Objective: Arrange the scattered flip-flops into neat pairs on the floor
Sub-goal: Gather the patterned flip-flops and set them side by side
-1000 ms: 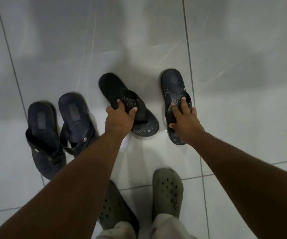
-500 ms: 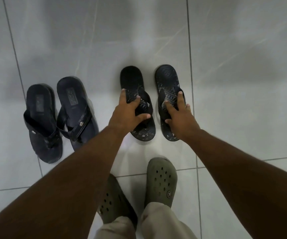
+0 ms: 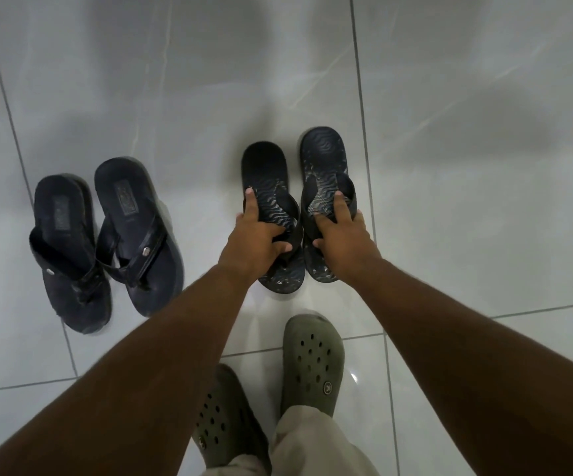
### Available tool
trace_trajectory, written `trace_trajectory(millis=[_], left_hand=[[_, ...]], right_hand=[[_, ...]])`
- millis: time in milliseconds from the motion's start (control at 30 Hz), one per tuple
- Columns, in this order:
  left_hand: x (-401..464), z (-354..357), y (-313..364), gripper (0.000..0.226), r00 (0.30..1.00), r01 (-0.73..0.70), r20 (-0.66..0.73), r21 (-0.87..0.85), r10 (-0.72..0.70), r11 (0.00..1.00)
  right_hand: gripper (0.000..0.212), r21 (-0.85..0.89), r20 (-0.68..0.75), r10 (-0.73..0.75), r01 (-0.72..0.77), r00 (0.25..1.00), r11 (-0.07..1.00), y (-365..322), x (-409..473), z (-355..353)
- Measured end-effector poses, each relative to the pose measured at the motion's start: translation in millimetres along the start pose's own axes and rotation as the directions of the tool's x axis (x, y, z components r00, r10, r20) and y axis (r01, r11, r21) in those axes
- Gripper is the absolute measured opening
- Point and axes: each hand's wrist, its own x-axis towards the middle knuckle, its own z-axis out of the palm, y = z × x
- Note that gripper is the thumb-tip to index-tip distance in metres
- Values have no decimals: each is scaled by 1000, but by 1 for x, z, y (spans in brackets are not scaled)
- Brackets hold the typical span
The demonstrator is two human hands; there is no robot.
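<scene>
Two black wave-patterned flip-flops lie side by side on the pale tiled floor, heels pointing away from me. My left hand (image 3: 250, 235) grips the strap of the left flip-flop (image 3: 264, 170). My right hand (image 3: 342, 235) rests on the strap of the right flip-flop (image 3: 323, 152), fingers curled around it. The two nearly touch along their inner edges. Further left, a dark navy pair stands together: one sandal (image 3: 61, 214) at the far left, the other sandal (image 3: 127, 197) beside it, their straps overlapping slightly.
My own feet in olive green clogs stand just below the hands, the right clog (image 3: 312, 359) and the left clog (image 3: 223, 424). Glossy grey floor tiles (image 3: 484, 132) with dark grout lines spread in all directions.
My left hand swung the left wave-patterned flip-flop from a slanted position to the right until it lies parallel and close to the right one. The right hand kept its flip-flop in place.
</scene>
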Motion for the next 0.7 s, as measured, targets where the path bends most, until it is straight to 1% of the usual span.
trace_trajectory(millis=[133, 333, 400, 533, 700], left_hand=[[11, 7, 25, 42, 999, -47, -4, 43, 47, 998], [47, 19, 109, 66, 995, -81, -53, 57, 84, 995], [58, 26, 137, 66, 993, -97, -58, 70, 101, 993], [69, 47, 180, 64, 989, -142, -24, 121, 146, 982], [79, 58, 204, 66, 984, -171, -21, 200, 179, 965]], right_hand=[[52, 0, -41, 8, -8, 999, 1000, 28, 3, -8], [49, -56, -138, 111, -119, 984, 991, 104, 12, -41], [51, -47, -136, 134, -142, 982, 989, 129, 15, -55], [54, -30, -104, 177, -181, 979, 983, 173, 12, -74], [54, 0, -72, 223, -223, 972, 975, 197, 8, -78]])
